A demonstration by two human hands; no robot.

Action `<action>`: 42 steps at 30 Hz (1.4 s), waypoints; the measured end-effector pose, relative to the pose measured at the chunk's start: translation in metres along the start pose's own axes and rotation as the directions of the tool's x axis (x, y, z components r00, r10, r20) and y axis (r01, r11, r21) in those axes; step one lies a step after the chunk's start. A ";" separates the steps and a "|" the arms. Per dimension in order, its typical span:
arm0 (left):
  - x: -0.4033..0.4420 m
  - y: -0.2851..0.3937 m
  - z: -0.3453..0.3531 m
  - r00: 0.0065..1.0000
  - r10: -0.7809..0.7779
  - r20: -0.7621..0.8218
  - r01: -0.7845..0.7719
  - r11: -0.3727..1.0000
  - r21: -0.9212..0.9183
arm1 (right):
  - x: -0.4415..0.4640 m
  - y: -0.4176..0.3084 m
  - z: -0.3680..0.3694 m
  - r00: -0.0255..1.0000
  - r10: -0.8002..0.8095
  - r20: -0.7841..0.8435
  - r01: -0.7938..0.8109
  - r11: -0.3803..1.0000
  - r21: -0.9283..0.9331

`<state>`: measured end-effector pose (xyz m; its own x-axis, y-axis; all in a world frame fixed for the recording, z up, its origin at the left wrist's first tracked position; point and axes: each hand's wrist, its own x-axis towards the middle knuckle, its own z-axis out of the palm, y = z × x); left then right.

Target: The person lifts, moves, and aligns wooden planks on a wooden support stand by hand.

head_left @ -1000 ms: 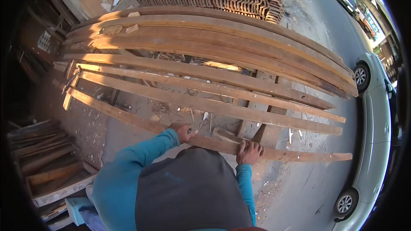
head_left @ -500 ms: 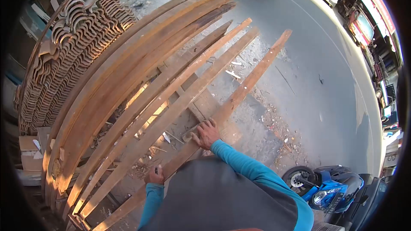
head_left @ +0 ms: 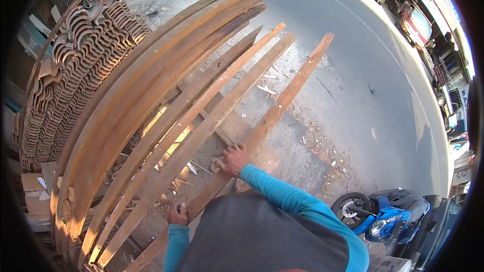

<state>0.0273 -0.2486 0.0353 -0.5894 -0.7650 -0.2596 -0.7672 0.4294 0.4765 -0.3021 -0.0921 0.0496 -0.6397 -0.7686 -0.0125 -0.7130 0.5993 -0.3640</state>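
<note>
A long, reddish-brown wooden beam [head_left: 276, 112] runs diagonally under my hands, with small pale spots on its upper face. Around its middle, my right hand [head_left: 234, 160] grips it, fingers over the far side and thumb towards the near side. My left hand [head_left: 177, 215] is curled at the beam's left edge, closer to my body; its fingers are partly hidden. Parallel to this beam lies another brown beam [head_left: 222, 113]. Further left, several wide planks [head_left: 151, 78] stand on edge, close together.
Stacked curved roof tiles [head_left: 75, 85] rise at the far left. A blue motorcycle [head_left: 385, 221] is parked at the lower right. Wood scraps and debris [head_left: 322, 146] litter the ground beside the road [head_left: 373, 80]. Parked vehicles [head_left: 416, 25] line the far side.
The silver car at the top has gone out of view. The whole scene has shifted slightly left as my head moved. Both hands are still at the beam.
</note>
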 end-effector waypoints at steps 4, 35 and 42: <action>-0.007 -0.040 0.009 0.991 0.126 -0.054 -0.121 0.988 0.095 | 0.019 0.007 0.024 1.000 0.026 -0.011 -0.026 1.000 0.008; -0.004 -0.022 -0.003 0.997 -0.027 0.066 0.017 0.989 0.145 | 0.021 0.000 0.018 0.984 0.094 0.149 -0.085 0.994 -0.063; -0.008 -0.013 -0.008 0.998 -0.026 0.051 0.020 0.995 0.103 | 0.023 -0.004 0.013 0.964 0.132 0.232 -0.120 0.990 -0.068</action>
<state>0.0440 -0.2522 0.0381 -0.5816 -0.7505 -0.3137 -0.8009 0.4607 0.3825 -0.3103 -0.1154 0.0385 -0.6444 -0.7132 -0.2760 -0.6490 0.7009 -0.2958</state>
